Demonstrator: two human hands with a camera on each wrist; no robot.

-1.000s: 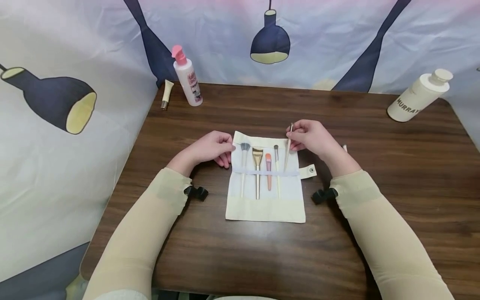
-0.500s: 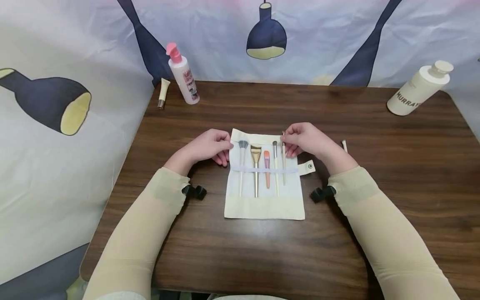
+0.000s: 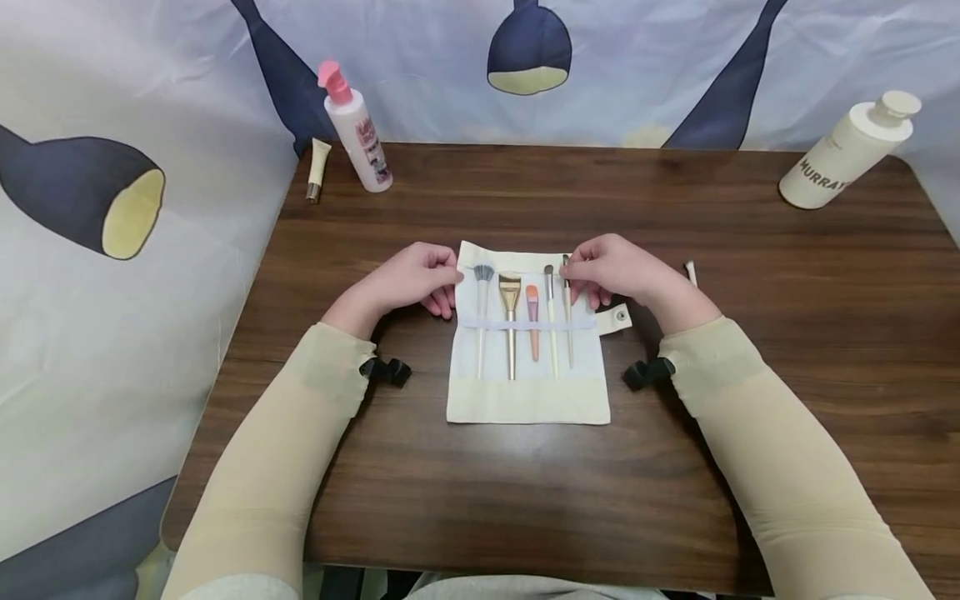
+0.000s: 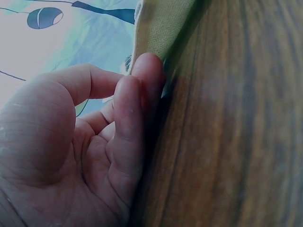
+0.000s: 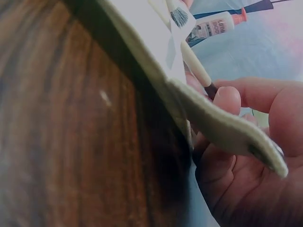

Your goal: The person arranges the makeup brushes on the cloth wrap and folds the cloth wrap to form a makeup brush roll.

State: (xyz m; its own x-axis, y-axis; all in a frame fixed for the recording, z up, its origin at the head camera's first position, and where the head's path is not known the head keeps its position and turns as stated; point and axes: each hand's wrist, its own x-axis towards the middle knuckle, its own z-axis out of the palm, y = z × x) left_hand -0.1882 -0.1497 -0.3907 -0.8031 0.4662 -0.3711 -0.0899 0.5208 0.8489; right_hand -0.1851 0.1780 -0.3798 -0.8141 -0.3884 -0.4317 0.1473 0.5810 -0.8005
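A cream cloth brush roll (image 3: 525, 402) lies unrolled on the table, several makeup brushes upright under its white elastic band. My left hand (image 3: 422, 279) pinches the roll's upper left edge between thumb and fingers; the left wrist view shows the cloth (image 4: 163, 30) at the fingertips. At the upper right, my right hand (image 3: 615, 268) pinches the head end of the rightmost makeup brush (image 3: 569, 337), whose pale handle passes under the band. Beside it stand a slim dark-tipped brush (image 3: 552, 325), a short pink brush (image 3: 533, 321), a flat gold brush (image 3: 512, 325) and a grey-bristled brush (image 3: 482, 317).
A snap strap (image 3: 613, 319) sticks out from the roll's right side. Partly behind the right wrist lies a small white item (image 3: 691, 272). At the back stand a pink-topped pump bottle (image 3: 360, 137), a small tube (image 3: 317, 171) and a white bottle (image 3: 843, 158).
The rightmost brush has gone from leaning to nearly upright and its handle has slid down through the band. My right hand has lowered with it; my left hand keeps its grip on the edge.
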